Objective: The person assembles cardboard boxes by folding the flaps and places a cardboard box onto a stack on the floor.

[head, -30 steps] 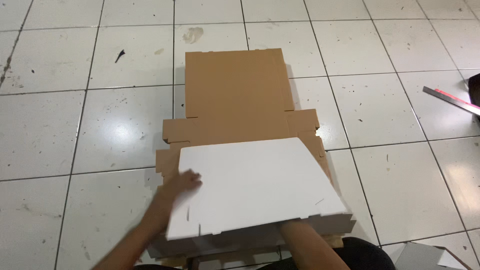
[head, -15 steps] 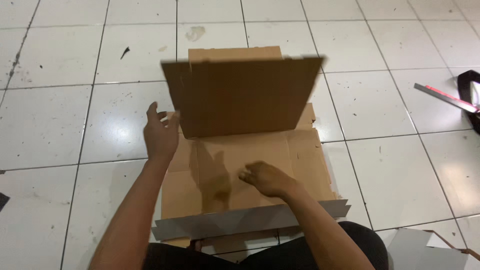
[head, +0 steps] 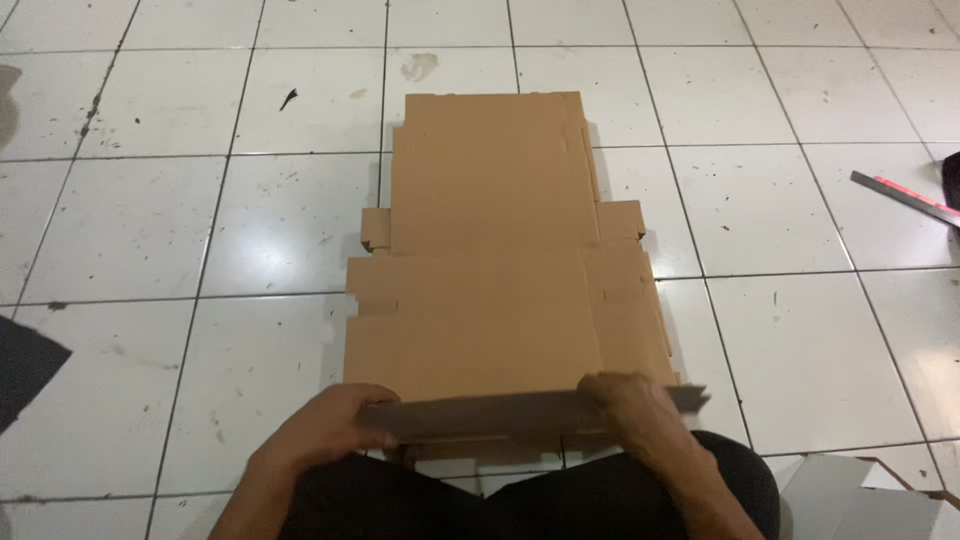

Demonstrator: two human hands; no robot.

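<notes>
A flat brown cardboard box blank (head: 500, 260) lies unfolded on the white tiled floor in front of me, on a stack of similar sheets. Its near flap (head: 520, 412) is bent up along my side. My left hand (head: 325, 432) grips the left end of that flap, thumb on top. My right hand (head: 630, 405) holds the flap's right end, fingers curled over its edge. My dark-clothed lap sits just below the hands.
A long thin grey and red bar (head: 905, 198) lies on the tiles at the right edge. White sheets (head: 860, 495) sit at the bottom right. A dark object (head: 25, 365) pokes in at the left edge.
The upright far panel has been laid flat on the floor. Both hands have moved back toward me and taken hold of the near flap.
</notes>
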